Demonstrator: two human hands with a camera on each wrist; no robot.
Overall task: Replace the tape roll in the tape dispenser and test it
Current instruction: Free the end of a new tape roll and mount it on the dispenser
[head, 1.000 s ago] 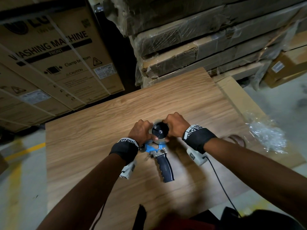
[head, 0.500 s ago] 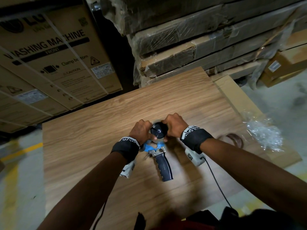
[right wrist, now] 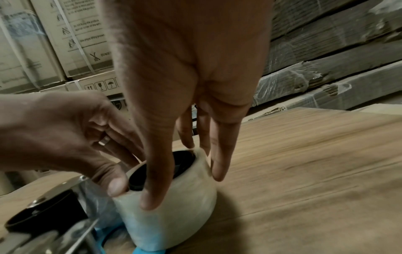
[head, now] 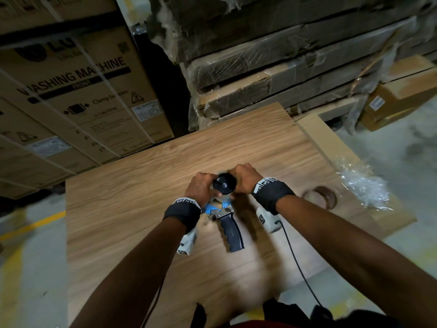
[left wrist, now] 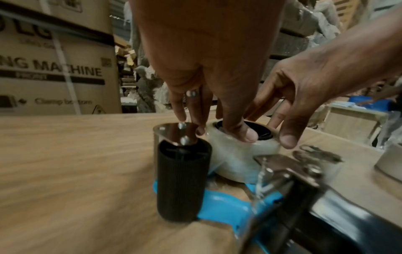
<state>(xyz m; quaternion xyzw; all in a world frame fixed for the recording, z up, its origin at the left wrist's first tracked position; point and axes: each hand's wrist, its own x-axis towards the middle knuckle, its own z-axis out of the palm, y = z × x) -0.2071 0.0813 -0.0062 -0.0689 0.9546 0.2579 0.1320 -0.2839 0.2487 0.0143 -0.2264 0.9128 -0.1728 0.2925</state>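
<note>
The tape roll (right wrist: 174,211) sat over the black hub (head: 224,185) of the tape dispenser (head: 222,214), which lay flat on the wooden table (head: 142,185). The left hand (head: 201,188) and right hand (head: 244,177) bore on its rim, fingers nearly straight, thumbs on its top edge. Pressing evenly all round should seat it square; lopsided pressure might jam it. An empty core (head: 319,196) lay to the right.
</note>
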